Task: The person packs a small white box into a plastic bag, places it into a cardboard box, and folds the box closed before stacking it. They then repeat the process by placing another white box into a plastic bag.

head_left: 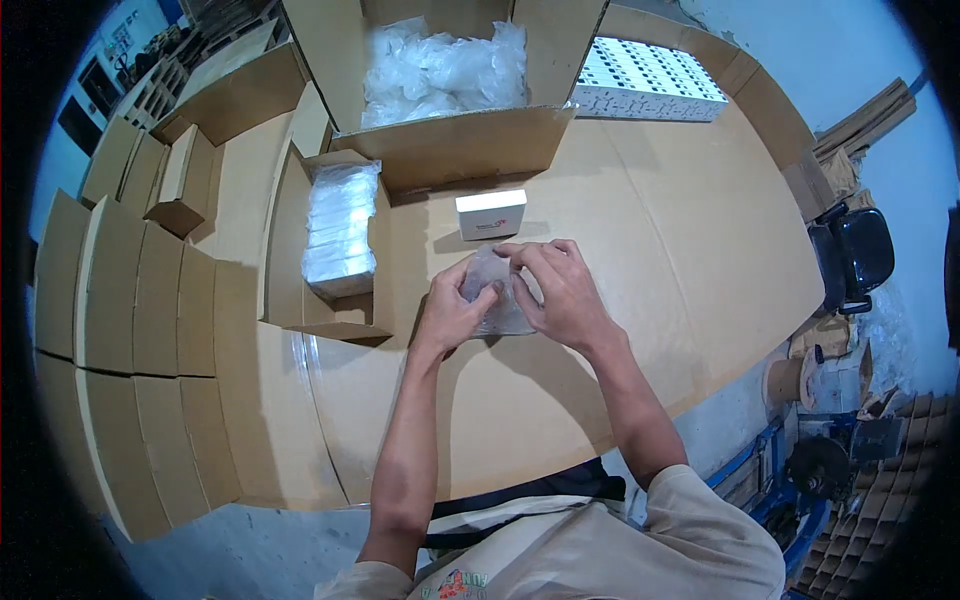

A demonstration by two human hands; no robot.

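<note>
A small clear plastic bag point(508, 320) is between my two hands, just above the cardboard-covered table. My left hand point(450, 308) grips the bag's left side, its thumb lying across the front. The fingers of my right hand point(562, 292) are bent and pinch the bag near its upper edge. Whether anything is inside the bag I cannot make out. Just beyond my hands a small white box point(491, 216) with small print stands on the table. To the left, an open carton point(285, 240) holds a row of plastic-wrapped white boxes point(340, 228).
A large open carton point(455, 140) full of clear plastic bags point(445, 70) stands at the back. Right of it lies a block of white boxes point(650, 80) with dark marks. Brown cartons point(110, 290) are stacked along the left. A black chair point(862, 248) stands beyond the table's right edge.
</note>
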